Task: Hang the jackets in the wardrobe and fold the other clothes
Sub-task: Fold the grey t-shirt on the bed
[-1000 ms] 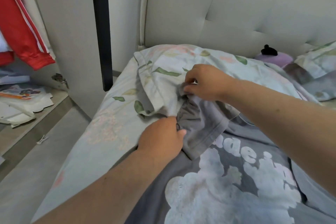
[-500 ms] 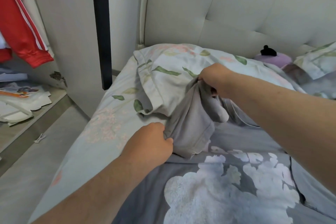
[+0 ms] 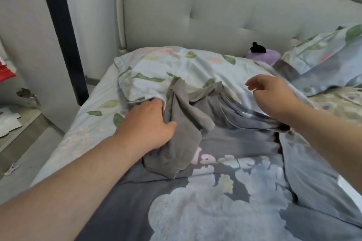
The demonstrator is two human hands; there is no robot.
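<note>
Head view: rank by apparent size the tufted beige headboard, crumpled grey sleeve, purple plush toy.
1. Tufted beige headboard
2. Crumpled grey sleeve, though it is nearer the camera
3. Purple plush toy, partly hidden

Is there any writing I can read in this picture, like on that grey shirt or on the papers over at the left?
Grey T-shirt: pale printed letters above the cloud design, partly covered by the folded sleeve and blurred; something like "a" shows, but no whole word can be read.
Papers at the left edge: too small and cut off to read.
Nothing else carries text.
</note>
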